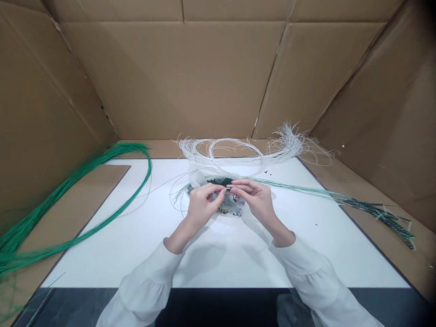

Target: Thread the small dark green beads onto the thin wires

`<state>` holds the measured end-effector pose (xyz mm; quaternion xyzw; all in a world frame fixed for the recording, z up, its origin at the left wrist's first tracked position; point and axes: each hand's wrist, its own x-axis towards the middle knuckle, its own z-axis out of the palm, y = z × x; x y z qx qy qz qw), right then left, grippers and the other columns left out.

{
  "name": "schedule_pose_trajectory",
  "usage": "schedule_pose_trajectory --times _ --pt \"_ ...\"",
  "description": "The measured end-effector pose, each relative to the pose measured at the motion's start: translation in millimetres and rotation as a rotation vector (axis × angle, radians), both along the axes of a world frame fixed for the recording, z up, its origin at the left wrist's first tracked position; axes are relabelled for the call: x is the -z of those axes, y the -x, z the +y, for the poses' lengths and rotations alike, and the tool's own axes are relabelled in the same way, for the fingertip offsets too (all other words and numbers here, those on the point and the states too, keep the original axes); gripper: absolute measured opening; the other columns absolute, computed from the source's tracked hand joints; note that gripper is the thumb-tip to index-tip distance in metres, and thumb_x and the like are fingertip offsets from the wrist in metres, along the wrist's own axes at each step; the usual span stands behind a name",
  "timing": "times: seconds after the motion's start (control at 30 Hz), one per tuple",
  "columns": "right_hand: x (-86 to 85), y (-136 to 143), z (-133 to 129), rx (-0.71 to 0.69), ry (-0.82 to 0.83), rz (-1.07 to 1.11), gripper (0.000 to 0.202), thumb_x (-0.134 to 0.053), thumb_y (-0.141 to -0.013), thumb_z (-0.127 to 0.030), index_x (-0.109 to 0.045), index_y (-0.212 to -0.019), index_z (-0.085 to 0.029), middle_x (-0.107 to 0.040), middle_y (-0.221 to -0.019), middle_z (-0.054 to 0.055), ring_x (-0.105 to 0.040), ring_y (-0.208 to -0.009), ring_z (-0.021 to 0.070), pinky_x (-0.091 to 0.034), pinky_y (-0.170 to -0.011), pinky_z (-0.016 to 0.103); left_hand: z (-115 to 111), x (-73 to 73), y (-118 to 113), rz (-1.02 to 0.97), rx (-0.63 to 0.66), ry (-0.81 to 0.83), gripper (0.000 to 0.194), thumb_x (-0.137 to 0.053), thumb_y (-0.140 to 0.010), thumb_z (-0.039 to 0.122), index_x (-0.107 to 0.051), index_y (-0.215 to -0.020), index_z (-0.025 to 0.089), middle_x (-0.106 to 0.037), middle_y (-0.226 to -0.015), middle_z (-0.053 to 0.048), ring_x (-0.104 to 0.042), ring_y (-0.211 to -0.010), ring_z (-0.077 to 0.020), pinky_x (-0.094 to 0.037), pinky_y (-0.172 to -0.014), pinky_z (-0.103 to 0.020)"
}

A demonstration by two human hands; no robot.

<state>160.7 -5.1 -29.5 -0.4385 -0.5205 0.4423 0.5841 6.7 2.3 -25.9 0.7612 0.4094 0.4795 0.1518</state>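
My left hand (203, 203) and my right hand (258, 198) meet fingertip to fingertip over the middle of the white board. Both are closed in a pinch on a small dark piece (228, 187), too small to make out in detail. Just beneath them lies a clear plastic bag (232, 210) with small dark green and black pieces (223, 181) in it. My hands hide part of the bag. A few thin green strands (182, 193) stick out to the left of it.
A large loop of green wires (117, 212) curves along the left. White wires (235, 156) lie coiled at the back. At the right, thin green strands end in a bundle with dark ends (386, 218). Cardboard walls (177, 77) enclose the white board (136, 254).
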Motion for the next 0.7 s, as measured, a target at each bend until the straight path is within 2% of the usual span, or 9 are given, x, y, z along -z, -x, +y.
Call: schedule_pose_trajectory --times 0.1,0.33,0.57,0.7 --pt "1.3 -0.7 0.3 0.008 -0.004 -0.023 0.019 -0.070 -0.065 -0.030 -0.065 -0.078 -0.018 -0.072 -0.076 0.005 -0.067 -0.062 0.0184 -0.053 -0.054 0.027 0.0 0.7 0.3 0.012 -0.006 -0.022 0.015 -0.054 -0.079 0.022 -0.067 -0.072 0.016 -0.062 -0.059 0.000 -0.042 -0.044 -0.0073 -0.036 -0.046 -0.020" --pt "4.1 -2.1 -1.1 0.041 -0.088 -0.175 0.019 -0.068 -0.068 -0.031 -0.066 -0.082 -0.019 -0.072 -0.081 0.005 -0.068 -0.075 0.0213 -0.054 -0.076 0.035 0.6 4.5 1.4 0.086 0.003 -0.096 0.015 -0.052 -0.080 0.020 -0.066 -0.076 0.017 -0.063 -0.063 0.000 -0.054 -0.053 -0.0095 -0.041 -0.053 -0.020" --pt "2.2 -1.3 -1.9 0.070 -0.128 -0.230 0.018 -0.068 -0.068 -0.032 -0.067 -0.081 -0.020 -0.071 -0.080 0.005 -0.067 -0.075 0.0207 -0.054 -0.073 0.033 -0.3 3.1 0.6 0.072 0.017 -0.068 0.016 -0.052 -0.081 0.022 -0.067 -0.077 0.016 -0.063 -0.062 -0.001 -0.052 -0.050 -0.0090 -0.041 -0.052 -0.020" --pt "4.6 -3.1 1.6 0.083 -0.167 -0.272 0.015 -0.067 -0.068 -0.033 -0.069 -0.077 -0.021 -0.070 -0.080 0.005 -0.064 -0.073 0.0190 -0.052 -0.061 0.029 -0.3 2.4 1.0 0.066 0.043 -0.023 0.018 -0.052 -0.082 0.024 -0.068 -0.078 0.017 -0.062 -0.060 0.000 -0.047 -0.046 -0.0081 -0.039 -0.049 -0.020"
